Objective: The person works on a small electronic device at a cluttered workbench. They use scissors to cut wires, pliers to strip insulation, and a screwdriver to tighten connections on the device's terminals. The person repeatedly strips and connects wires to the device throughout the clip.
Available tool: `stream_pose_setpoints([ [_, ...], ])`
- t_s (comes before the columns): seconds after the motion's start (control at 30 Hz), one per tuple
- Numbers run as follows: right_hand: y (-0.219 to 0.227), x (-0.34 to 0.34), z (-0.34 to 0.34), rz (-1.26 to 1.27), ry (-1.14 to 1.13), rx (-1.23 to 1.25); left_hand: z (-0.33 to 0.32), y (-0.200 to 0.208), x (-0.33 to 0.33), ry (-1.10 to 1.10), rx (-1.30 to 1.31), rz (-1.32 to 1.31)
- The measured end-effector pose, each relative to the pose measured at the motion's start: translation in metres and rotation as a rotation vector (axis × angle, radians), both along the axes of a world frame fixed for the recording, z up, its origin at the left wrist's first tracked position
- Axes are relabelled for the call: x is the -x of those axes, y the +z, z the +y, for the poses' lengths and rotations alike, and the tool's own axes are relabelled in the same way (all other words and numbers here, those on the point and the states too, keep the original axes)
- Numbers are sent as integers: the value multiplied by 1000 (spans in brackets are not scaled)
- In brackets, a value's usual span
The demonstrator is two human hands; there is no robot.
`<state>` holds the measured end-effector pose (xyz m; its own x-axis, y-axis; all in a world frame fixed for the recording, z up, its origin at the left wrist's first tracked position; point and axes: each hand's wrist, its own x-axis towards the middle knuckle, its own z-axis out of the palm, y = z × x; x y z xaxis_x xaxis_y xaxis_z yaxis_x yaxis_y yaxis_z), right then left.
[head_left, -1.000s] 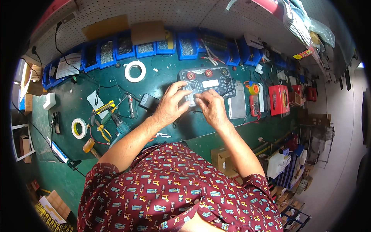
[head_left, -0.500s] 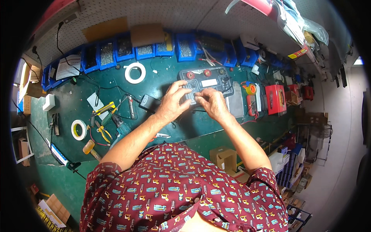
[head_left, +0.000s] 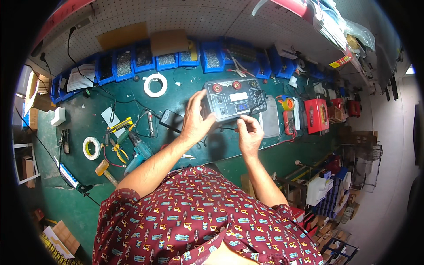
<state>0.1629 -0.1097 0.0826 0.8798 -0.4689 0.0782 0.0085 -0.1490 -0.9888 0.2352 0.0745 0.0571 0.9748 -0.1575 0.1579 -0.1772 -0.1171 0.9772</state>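
A dark box-shaped power unit (head_left: 227, 98) with round red and black terminals, a white label and a small lit blue display stands on the green bench. My left hand (head_left: 196, 117) grips its left side, the fingers along the edge and the thumb by the near left corner. At the front edge, my right hand (head_left: 250, 132) is closed in a pinch on a thin black cable (head_left: 227, 128). Another stretch of black cable runs from a plug on the unit's right side down toward this hand. Part of the cable is hidden by the fingers.
Blue parts bins (head_left: 123, 64) line the back. Left of the unit lie a tape roll (head_left: 155, 85), a black adapter (head_left: 171, 118), a teal power drill (head_left: 140, 148), pliers (head_left: 119, 152) and a mallet (head_left: 104, 170). To the right are a multimeter (head_left: 289, 122) and a red device (head_left: 316, 115).
Both hands have come off the unit's top face. The left has shifted to its left side; the right has drawn back to the front edge, onto the cable. The blue display now shows.
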Motion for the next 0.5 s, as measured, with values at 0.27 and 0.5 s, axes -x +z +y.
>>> stream_pose_setpoints([
  [0.27,-12,-15,-75,-106,-325,108,-36,-2,-8,130,305,528],
  [0.5,-13,-45,-109,-103,-147,-47,-34,20,-17,62,313,714],
])
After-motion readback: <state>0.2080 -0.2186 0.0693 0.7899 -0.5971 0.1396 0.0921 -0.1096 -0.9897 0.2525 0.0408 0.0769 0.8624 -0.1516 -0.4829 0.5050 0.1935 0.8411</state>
